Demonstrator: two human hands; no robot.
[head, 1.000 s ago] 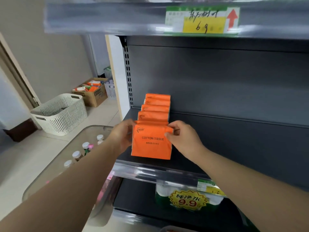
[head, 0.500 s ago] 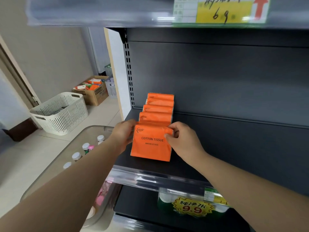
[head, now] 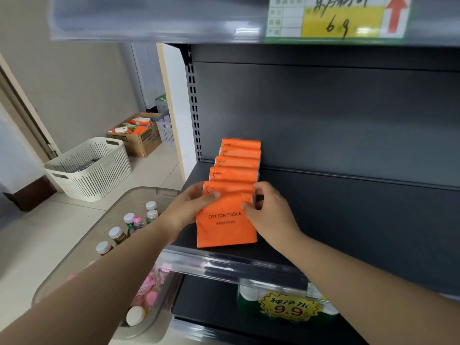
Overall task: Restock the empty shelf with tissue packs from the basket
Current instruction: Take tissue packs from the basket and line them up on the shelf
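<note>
Several orange tissue packs [head: 237, 160] stand in a row running back on the left end of the dark shelf [head: 348, 220]. The front pack [head: 225, 225], printed "COTTON TISSUE", stands upright near the shelf's front edge. My left hand [head: 190, 207] grips its upper left corner, thumb across the front. My right hand [head: 270, 214] holds its upper right side, fingers curled over the top edge. A white slatted basket [head: 89, 168] sits on the floor at the left; its contents are hard to make out.
A clear plastic bin [head: 82, 247] of small bottles sits below my left arm. A cardboard box [head: 138, 136] of goods stands on the floor behind the basket. The shelf above carries a yellow price tag [head: 341, 21]. Green-wrapped goods with a 9.9 sign [head: 288, 307] fill the shelf below.
Both hands have shifted from the pack's sides up onto its top corners. The front pack stands in nearly the same spot, and the camera has tilted slightly downward.
</note>
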